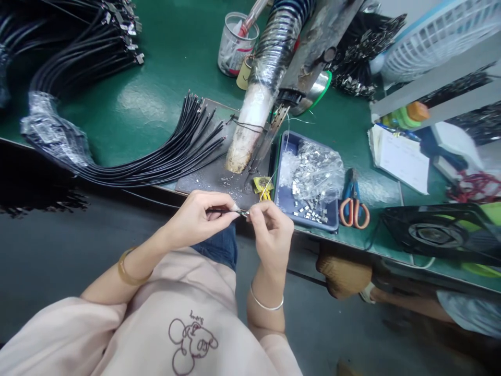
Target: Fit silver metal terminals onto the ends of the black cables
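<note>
My left hand (203,216) is closed, pinching a black cable (219,211) close to its end, just off the table's front edge. Thumb and finger of my right hand (272,227) come together on a small metal connector (245,213) at the tip of that cable; the fingers partly cover it. Beyond my left hand, a bundle of black cables (156,164) lies with its bare ends on a dark plate (203,180). A blue tray (278,183) to the right of the plate holds a plastic bag and many loose small metal connectors (313,211).
A soldering stand with wire (279,117) and a wrapped hose (250,115) reach down over the plate. Near them sit a yellow sponge (262,185) and a plastic tub (230,49). Orange-handled pliers (354,203), a notepad (405,159) and a black fan (442,232) lie rightward. Another person's leg (410,303) shows below.
</note>
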A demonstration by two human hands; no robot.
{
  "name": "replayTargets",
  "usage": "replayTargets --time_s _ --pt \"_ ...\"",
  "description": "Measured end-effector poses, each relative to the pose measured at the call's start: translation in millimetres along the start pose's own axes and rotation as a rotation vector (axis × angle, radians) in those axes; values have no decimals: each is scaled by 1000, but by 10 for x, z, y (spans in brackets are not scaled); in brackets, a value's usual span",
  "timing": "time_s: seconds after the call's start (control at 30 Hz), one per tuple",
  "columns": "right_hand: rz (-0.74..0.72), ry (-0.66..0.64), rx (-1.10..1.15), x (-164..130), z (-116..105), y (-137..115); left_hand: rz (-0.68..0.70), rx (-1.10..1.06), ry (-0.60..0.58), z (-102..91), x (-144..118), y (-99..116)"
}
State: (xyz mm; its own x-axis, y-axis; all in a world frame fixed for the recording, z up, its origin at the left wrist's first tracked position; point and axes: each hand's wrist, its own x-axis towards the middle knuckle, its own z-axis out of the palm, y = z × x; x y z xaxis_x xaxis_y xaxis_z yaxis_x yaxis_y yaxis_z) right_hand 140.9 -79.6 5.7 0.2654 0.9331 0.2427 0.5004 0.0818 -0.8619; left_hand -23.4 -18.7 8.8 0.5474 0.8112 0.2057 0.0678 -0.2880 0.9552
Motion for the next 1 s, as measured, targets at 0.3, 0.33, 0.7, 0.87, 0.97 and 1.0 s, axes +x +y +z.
replayTargets --time_s 0.3,0.33,0.7,0.87,0.97,1.0 --pt "-121 367 42 -36 -4 -16 -202 -263 100 61 51 -83" --pt "-139 401 77 -37 -3 -12 -241 -311 100 61 68 -90" --pt "-511 291 -277 19 173 60 -309 -372 119 47 220 -60" --pt "-509 307 -314 81 207 62 -297 -348 167 65 284 -70" --pt "-489 305 -306 109 205 74 -293 -334 186 79 309 -71" --pt "-485 302 -301 116 205 77 -292 -331 193 83 314 -69"
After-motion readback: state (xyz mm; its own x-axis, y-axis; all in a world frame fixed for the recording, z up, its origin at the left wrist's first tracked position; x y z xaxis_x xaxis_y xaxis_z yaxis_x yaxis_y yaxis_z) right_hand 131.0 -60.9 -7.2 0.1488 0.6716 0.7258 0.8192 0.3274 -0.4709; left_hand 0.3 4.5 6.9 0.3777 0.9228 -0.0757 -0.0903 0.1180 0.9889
